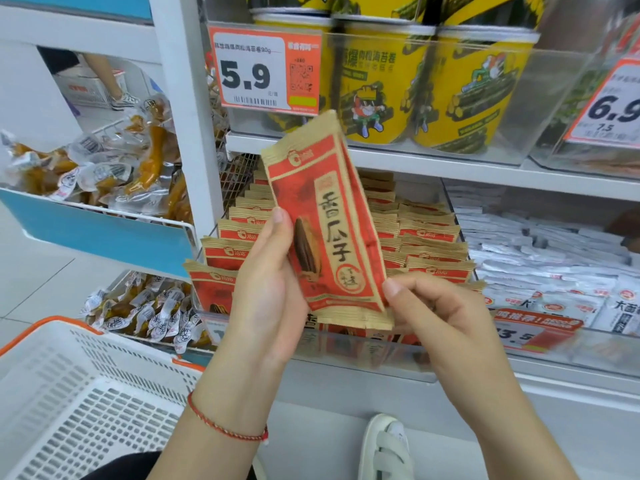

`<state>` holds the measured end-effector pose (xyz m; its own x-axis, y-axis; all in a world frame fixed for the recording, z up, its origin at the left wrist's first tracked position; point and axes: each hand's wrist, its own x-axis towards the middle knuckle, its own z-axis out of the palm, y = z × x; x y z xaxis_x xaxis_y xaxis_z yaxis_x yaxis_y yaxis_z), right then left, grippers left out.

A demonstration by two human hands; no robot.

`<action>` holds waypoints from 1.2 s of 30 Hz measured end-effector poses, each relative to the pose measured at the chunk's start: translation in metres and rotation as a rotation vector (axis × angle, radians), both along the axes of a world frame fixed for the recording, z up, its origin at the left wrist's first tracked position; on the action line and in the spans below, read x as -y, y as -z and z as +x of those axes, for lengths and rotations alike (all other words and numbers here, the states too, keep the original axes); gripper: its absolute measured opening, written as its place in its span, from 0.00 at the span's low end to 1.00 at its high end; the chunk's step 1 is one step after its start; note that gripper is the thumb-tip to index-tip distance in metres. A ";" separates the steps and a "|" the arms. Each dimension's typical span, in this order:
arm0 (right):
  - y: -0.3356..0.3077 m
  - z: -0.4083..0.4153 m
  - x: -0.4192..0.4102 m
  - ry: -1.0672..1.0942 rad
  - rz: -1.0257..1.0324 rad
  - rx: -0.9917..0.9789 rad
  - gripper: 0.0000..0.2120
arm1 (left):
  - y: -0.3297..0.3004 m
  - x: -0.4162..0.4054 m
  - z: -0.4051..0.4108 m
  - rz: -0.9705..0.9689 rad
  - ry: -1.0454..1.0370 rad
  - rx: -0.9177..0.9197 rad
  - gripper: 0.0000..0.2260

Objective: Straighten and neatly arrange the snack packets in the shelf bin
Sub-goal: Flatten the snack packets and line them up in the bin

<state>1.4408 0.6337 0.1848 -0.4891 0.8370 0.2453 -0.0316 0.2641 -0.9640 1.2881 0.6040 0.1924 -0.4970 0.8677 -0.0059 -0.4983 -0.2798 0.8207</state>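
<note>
Head view:
Packet (325, 220): one held up, tilted, in front of the bin (363, 355), not yet placed.
Left hand (266, 282): thumb and fingers grip the packet's left edge.
Right hand (436, 313): pinches its lower right corner.
Progress: rows of packets (429, 233) stand fairly even already (the back ones are hidden); this one is left.
Count: two hands, one lifted packet, two visible rows.

Both forearms are bare, with no sleeves in view. A thin red braided string bracelet (227, 424) circles the wrist of the left hand (266, 289), with a small knot or tassel at its outer side. The right hand (440, 306) wears no ring or band. Fingernails are short and unpainted. Below, a white shoe (386, 448) with pale crossed straps shows, and dark clothing (121, 467) at the bottom edge.
</note>
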 end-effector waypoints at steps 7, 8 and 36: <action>-0.005 0.003 0.006 0.060 -0.075 -0.068 0.07 | -0.004 0.006 0.023 0.017 -0.018 -0.032 0.16; -0.004 0.003 0.006 0.061 -0.071 -0.053 0.08 | -0.005 0.006 0.024 0.015 -0.004 -0.029 0.16; -0.041 -0.002 -0.041 0.188 -0.162 -0.305 0.26 | 0.009 0.013 0.027 0.155 -0.369 -1.383 0.24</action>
